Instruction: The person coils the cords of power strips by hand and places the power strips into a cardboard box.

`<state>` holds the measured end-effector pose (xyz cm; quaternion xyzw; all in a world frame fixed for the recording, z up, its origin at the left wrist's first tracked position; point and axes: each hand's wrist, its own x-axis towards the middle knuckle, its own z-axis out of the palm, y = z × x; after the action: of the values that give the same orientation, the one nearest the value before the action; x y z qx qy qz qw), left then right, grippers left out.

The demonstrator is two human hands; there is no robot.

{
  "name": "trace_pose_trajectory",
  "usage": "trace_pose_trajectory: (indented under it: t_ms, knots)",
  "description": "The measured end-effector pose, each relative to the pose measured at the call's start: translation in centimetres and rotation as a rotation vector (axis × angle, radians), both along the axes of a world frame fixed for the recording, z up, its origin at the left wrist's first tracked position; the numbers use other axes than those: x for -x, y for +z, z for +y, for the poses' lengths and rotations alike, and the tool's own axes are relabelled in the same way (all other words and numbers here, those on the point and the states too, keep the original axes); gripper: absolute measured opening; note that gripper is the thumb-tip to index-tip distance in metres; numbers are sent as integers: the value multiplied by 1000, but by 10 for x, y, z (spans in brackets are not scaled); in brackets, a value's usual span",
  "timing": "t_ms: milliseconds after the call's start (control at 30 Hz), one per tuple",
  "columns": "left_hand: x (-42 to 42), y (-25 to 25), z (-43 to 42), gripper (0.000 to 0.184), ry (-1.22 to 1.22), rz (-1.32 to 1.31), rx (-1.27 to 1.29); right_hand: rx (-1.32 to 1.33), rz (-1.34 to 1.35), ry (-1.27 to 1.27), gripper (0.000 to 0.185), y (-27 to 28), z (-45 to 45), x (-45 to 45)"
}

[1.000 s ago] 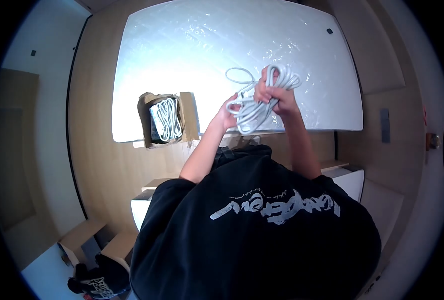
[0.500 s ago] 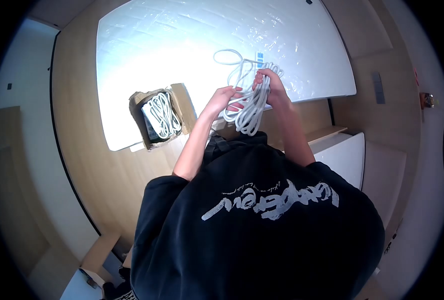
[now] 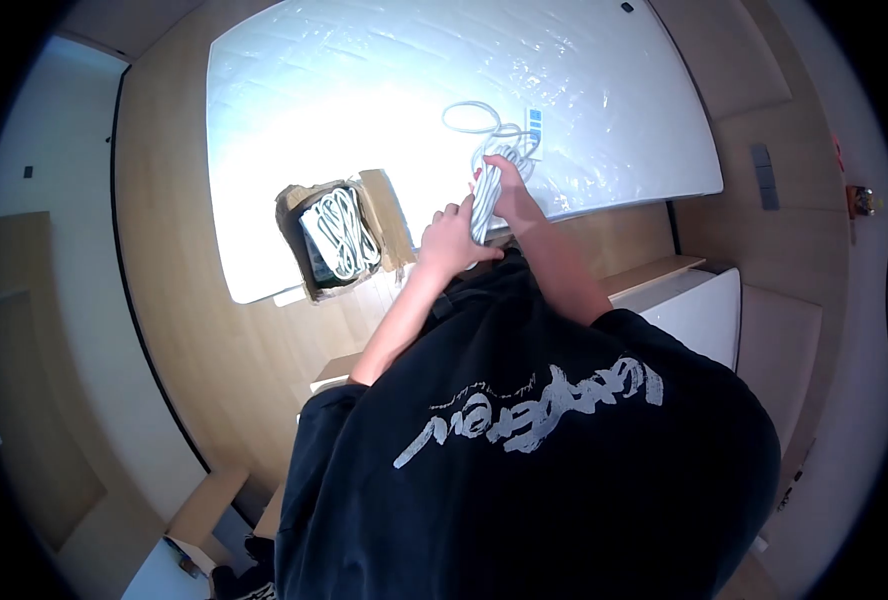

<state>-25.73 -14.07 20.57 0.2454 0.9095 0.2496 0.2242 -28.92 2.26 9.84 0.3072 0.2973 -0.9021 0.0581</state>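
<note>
A bundle of white cable (image 3: 485,205), folded into long loops, is held between both my hands just in front of my chest. My left hand (image 3: 450,241) wraps round its lower end, thumb toward my body. Higher up, my right hand (image 3: 505,187) grips the loops from the right side. A loose loop of the cable trails away onto the plastic-wrapped mattress. To the left stands an open cardboard box (image 3: 394,222) with torn flaps, and another coiled white cable (image 3: 344,235) lies in it.
The plastic-wrapped white mattress (image 3: 624,120) spreads out ahead, with a blue-and-white label (image 3: 534,130) on it. A small dark object (image 3: 627,7) lies near its far right corner. Wooden floor (image 3: 169,230) runs along the left. At the lower left is another cardboard box (image 3: 209,505).
My left hand has moved down and closed round the lower loops. My right hand has shifted left and slightly down, and the bundle is now gathered narrower. The view has shifted slightly.
</note>
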Motion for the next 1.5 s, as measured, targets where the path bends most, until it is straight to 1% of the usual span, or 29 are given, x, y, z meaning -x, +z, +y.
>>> trace_pose_trajectory:
  t_ms: [33,67,100,200,233,300,367,400,467,500,533,600,667,733,767,833,867,933,967,1067,1100,1133,1200,1233,1267,1333,1400,1467,1500]
  knots:
    - [-6,-1,3,98,-2,46,77,70,23,4,24,-2,-4,-1]
    - [-12,-7,5,98,-4,46,80,140,42,8,29,-5,-9,-5]
    - [-16,-17,8,99,44,43,129,345,22,-18,27,22,-14,-5]
    - [-22,-48,4,97,112,72,157,289,59,26,24,16,-13,-7]
    - [-21,-54,0,92,113,99,98,307,158,85,27,5,-10,-7]
    - [-18,-54,-4,87,107,129,43,306,83,86,29,-1,-10,-9]
    - [-15,-32,-6,66,166,-354,-37,278,-65,106,37,36,-17,-12]
    - [-19,-40,-9,66,162,-354,-33,282,-65,101,37,31,-15,-15]
    - [-28,-70,-13,62,164,-446,-498,271,157,239,36,21,-9,-19]
    - [-29,-73,-11,61,184,-489,-627,302,177,252,33,23,-9,-17]
    - [-31,-75,-7,61,180,-485,-626,302,182,250,33,25,-8,-16]
    - [-31,-74,1,60,288,-516,-670,174,159,233,23,33,-7,-10]
    - [-27,-68,12,58,273,-124,-303,115,181,209,19,46,-1,-3]
    - [-19,-63,20,58,204,107,-333,57,198,184,14,63,7,3]
    - [-14,-61,24,58,200,111,-336,51,214,172,12,71,12,4]
    - [-4,-45,36,53,281,-594,-667,20,239,181,10,76,27,7]
    - [-4,-45,44,53,273,-590,-671,14,245,178,10,79,34,7]
    - [-4,-52,61,44,281,-608,-719,-159,281,230,13,84,49,9]
    - [-3,-55,69,37,269,-607,-668,-178,282,200,15,75,58,10]
    - [-6,-71,92,33,231,-578,-717,-254,188,148,13,109,66,0]
    - [-3,-65,96,39,169,-602,-677,-280,158,94,8,111,71,-3]
    - [-4,-59,103,39,161,-602,-676,-281,160,87,8,112,79,-5]
    - [-9,-49,117,49,31,-740,-802,-411,273,196,7,115,97,-12]
    - [-7,-56,119,60,-53,-948,-882,-475,270,234,9,120,106,-17]
    - [-1,-64,124,60,-58,-955,-873,-471,265,224,9,126,115,-25]
    - [16,-70,143,56,243,-1062,-1200,-577,266,281,8,143,132,-43]
    - [32,-49,167,54,382,-467,-1096,-527,268,239,8,149,153,-58]
    - [39,-5,196,51,225,-180,-1009,-479,433,318,13,152,176,-72]
    - [45,5,211,47,87,-18,-1018,-408,427,331,18,157,184,-78]
